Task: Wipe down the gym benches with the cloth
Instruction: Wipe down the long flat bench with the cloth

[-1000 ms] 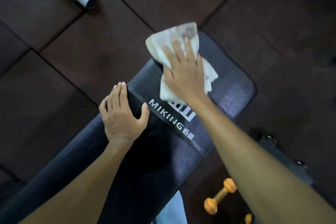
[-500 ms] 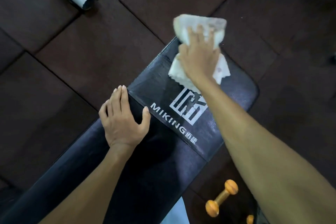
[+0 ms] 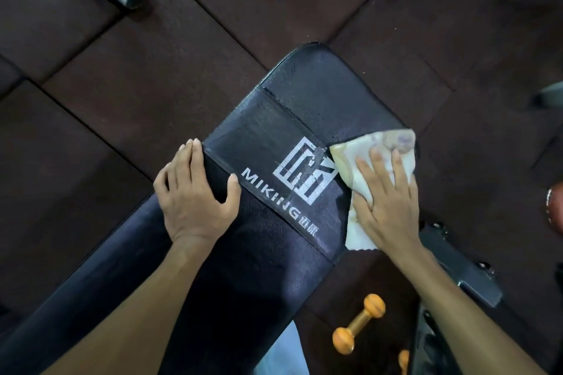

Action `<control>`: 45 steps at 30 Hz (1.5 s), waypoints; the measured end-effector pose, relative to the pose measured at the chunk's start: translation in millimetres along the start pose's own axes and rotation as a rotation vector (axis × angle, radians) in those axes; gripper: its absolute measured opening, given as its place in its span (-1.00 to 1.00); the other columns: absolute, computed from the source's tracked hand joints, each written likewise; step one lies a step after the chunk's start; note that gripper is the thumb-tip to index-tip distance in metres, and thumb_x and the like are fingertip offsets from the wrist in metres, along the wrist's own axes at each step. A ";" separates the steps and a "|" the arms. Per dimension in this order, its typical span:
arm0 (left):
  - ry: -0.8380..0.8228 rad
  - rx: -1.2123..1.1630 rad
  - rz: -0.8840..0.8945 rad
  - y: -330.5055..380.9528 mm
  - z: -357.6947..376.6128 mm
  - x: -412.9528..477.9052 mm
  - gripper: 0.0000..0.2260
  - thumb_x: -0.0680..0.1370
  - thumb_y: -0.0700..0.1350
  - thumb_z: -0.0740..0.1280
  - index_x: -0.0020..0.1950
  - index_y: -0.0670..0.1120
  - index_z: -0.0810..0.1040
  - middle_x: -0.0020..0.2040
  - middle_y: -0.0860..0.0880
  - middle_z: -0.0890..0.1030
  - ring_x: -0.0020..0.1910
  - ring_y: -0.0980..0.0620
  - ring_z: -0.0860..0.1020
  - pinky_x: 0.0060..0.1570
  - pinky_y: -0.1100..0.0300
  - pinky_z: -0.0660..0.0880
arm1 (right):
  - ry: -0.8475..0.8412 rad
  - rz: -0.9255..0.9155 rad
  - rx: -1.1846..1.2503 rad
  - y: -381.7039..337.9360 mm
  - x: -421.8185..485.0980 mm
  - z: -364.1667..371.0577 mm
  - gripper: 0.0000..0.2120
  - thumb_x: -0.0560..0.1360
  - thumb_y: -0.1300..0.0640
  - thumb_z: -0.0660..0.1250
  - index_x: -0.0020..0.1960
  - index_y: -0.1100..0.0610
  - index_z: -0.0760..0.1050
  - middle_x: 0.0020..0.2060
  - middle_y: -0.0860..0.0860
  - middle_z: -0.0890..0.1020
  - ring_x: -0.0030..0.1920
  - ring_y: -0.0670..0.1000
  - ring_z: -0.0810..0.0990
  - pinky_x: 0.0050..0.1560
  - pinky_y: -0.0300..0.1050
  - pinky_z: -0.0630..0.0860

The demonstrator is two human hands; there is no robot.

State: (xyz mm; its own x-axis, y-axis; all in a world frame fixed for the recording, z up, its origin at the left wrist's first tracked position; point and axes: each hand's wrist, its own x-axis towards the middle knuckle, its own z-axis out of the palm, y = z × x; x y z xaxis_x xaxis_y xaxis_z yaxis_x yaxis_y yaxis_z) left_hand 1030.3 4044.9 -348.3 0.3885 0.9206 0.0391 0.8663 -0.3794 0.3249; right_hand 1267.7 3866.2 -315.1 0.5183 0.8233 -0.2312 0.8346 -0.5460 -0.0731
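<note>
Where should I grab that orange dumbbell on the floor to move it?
Grip the orange dumbbell by its thin middle bar, coming down from above with fingers across it. It lies flat on the floor, and the wider ends should stop a slip.

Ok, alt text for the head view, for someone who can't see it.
The right hand presses a stained white cloth flat on the right edge of a black gym bench beside its MIKING logo. The left hand rests on the opposite edge; an orange dumbbell lies on the floor.
</note>
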 end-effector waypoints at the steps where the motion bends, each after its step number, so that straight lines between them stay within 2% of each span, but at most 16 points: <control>1: 0.000 0.006 0.004 0.2 0.4 0.4 -0.37 0.50 0.14 0.21 0.45 -0.23 0.32 0.43 -0.15 0.40 0.43 -0.06 0.35 0.38 -0.02 0.19 | -0.004 -0.043 -0.011 -4.2 15.0 -1.7 -0.47 0.50 -0.08 0.11 0.45 -0.02 0.32 0.52 0.00 0.27 0.54 0.16 0.13 0.28 0.30 0.30; 7: -0.020 0.033 0.003 0.5 0.3 1.3 -0.36 0.50 0.14 0.20 0.46 -0.22 0.30 0.43 -0.14 0.39 0.43 -0.07 0.34 0.39 -0.02 0.18 | 0.068 -0.111 -0.004 -80.6 132.5 -14.3 -0.44 0.52 -0.22 0.09 0.49 -0.10 0.28 0.55 -0.06 0.21 0.56 0.15 0.06 0.40 0.23 0.11; 10: -0.029 0.041 -0.005 1.7 -2.8 0.2 -0.37 0.49 0.15 0.19 0.45 -0.21 0.30 0.43 -0.14 0.39 0.42 -0.07 0.35 0.38 -0.03 0.18 | 0.119 -0.210 -0.063 -116.7 150.9 -9.5 -0.51 0.54 -0.13 0.10 0.46 -0.11 0.34 0.51 -0.04 0.30 0.51 0.21 0.21 0.27 0.23 0.30; 12: -0.018 0.040 0.014 1.7 -2.9 -0.5 -0.38 0.49 0.14 0.21 0.44 -0.22 0.32 0.42 -0.14 0.41 0.40 -0.07 0.37 0.37 -0.02 0.18 | 0.174 -0.394 -0.091 -101.1 131.1 -5.3 -0.53 0.50 -0.09 0.12 0.39 -0.09 0.44 0.45 -0.03 0.41 0.45 0.22 0.34 0.12 0.15 0.39; 15: -0.011 0.018 0.010 1.8 -1.1 -0.3 -0.37 0.49 0.14 0.21 0.44 -0.21 0.33 0.41 -0.12 0.42 0.39 -0.05 0.38 0.37 0.01 0.18 | 0.158 -0.547 -0.102 -34.7 76.1 4.7 -0.53 0.54 -0.10 0.15 0.43 -0.08 0.39 0.47 -0.02 0.37 0.48 0.18 0.29 0.11 0.12 0.30; 18: -0.014 -0.010 0.000 1.7 -2.1 -4.9 -0.36 0.49 0.17 0.19 0.45 -0.20 0.32 0.42 -0.11 0.41 0.41 -0.04 0.35 0.39 0.02 0.15 | 0.149 -0.226 -0.027 7.7 57.3 -3.8 -0.55 0.56 -0.12 0.15 0.44 -0.14 0.33 0.50 -0.05 0.31 0.50 0.13 0.22 0.23 0.23 0.35; 20: -0.026 -0.011 0.005 -0.6 -4.0 -5.0 -0.36 0.50 0.18 0.18 0.46 -0.19 0.31 0.43 -0.10 0.39 0.42 -0.03 0.34 0.40 0.01 0.16 | 0.091 0.145 0.109 -12.2 64.1 -7.1 -0.55 0.60 -0.07 0.16 0.48 -0.14 0.28 0.55 -0.08 0.20 0.53 0.11 0.11 0.31 0.24 0.27; 22: -0.064 -0.025 0.008 -1.4 -8.7 -6.3 -0.35 0.51 0.20 0.16 0.48 -0.18 0.29 0.46 -0.10 0.36 0.45 -0.03 0.30 0.42 -0.01 0.16 | 0.067 0.308 0.149 -52.8 51.2 -10.7 -0.51 0.62 0.01 0.15 0.53 -0.13 0.18 0.57 -0.05 0.11 0.55 0.12 0.02 0.35 0.26 0.23; 24: -0.144 -0.054 0.039 -5.7 -16.0 -8.9 -0.33 0.52 0.20 0.13 0.51 -0.18 0.22 0.51 -0.11 0.28 0.50 -0.04 0.22 0.47 -0.01 0.10 | -0.003 0.257 0.137 -95.9 17.8 -7.7 -0.48 0.61 0.08 0.16 0.54 -0.12 0.14 0.57 -0.01 0.09 0.53 0.18 0.06 0.31 0.29 0.27; 28: -0.337 -0.014 0.206 -51.2 -53.2 -49.4 -0.39 0.55 0.14 0.10 0.55 -0.10 0.17 0.57 -0.07 0.14 0.55 -0.03 0.08 0.49 0.01 0.04 | -0.165 0.090 0.025 -149.7 -64.4 -19.2 -0.49 0.56 0.18 0.22 0.48 -0.07 0.25 0.54 0.01 0.19 0.41 0.25 0.24 0.06 0.15 0.42; 31: -0.580 0.119 0.274 -106.6 -110.5 -104.3 -0.44 0.60 0.15 0.06 0.57 0.01 0.04 0.58 -0.03 0.00 0.56 -0.05 0.04 0.48 -0.06 0.14 | -0.323 0.046 0.254 -170.5 -94.2 -54.3 -0.75 0.51 0.20 0.21 0.16 -0.02 0.41 0.27 0.01 0.45 0.28 0.21 0.36 0.01 0.09 0.38; 33: -0.819 0.225 0.109 -138.5 -157.9 -141.6 -0.45 0.63 0.15 0.07 0.58 0.03 0.01 0.59 -0.01 -0.06 0.57 -0.05 0.00 0.45 -0.05 0.18 | -0.327 -0.019 0.310 -186.2 -115.1 -83.6 -0.89 0.45 0.22 0.20 -0.12 0.01 0.36 -0.02 -0.04 0.52 0.14 0.17 0.47 -0.09 -0.01 0.35; 36: -1.051 0.199 -0.255 -171.0 -236.8 -199.5 -0.50 0.63 0.18 0.07 0.47 -0.07 0.31 0.49 -0.07 0.32 0.41 -0.12 0.34 0.30 0.00 0.34 | -0.323 -0.136 0.301 -214.5 -144.2 -131.2 -0.88 0.44 0.17 0.23 -0.04 0.04 0.46 0.04 0.01 0.57 0.14 0.17 0.51 -0.02 -0.01 0.45; 38: -0.994 0.080 -0.408 -180.3 -291.1 -235.2 -0.51 0.62 0.18 0.08 0.42 -0.08 0.38 0.42 -0.08 0.43 0.33 -0.11 0.42 0.25 0.01 0.40 | -0.335 -0.218 0.316 -238.1 -160.8 -159.3 -0.78 0.44 0.11 0.22 0.06 0.00 0.49 0.11 0.04 0.57 0.16 0.20 0.51 0.07 0.05 0.49; 42: -0.637 -0.075 -0.636 -174.8 -378.6 -301.1 -0.49 0.62 0.18 0.09 0.49 -0.07 0.29 0.47 -0.03 0.36 0.41 -0.05 0.36 0.29 0.02 0.36 | -0.321 -0.395 0.408 -289.1 -193.6 -199.9 -0.82 0.41 0.11 0.17 -0.01 0.04 0.45 -0.01 -0.01 0.58 0.01 0.15 0.53 -0.06 0.00 0.48; 45: -0.409 -0.219 -0.847 -162.4 -421.4 -356.1 -0.50 0.61 0.18 0.10 0.48 -0.04 0.31 0.42 0.01 0.42 0.36 0.00 0.42 0.21 0.06 0.40 | -0.370 -0.593 0.426 -337.0 -228.8 -222.3 -0.79 0.45 0.14 0.20 0.03 0.08 0.52 -0.03 0.03 0.61 -0.01 0.13 0.51 -0.10 -0.05 0.39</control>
State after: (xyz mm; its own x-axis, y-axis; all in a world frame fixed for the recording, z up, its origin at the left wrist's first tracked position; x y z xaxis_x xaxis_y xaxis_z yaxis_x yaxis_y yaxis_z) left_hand 619.0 3817.6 -16.8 -0.2229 0.7620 -0.6080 0.8480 0.4592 0.2647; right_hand 909.2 3896.2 -21.8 -0.1437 0.9302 -0.3378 0.7696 -0.1095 -0.6291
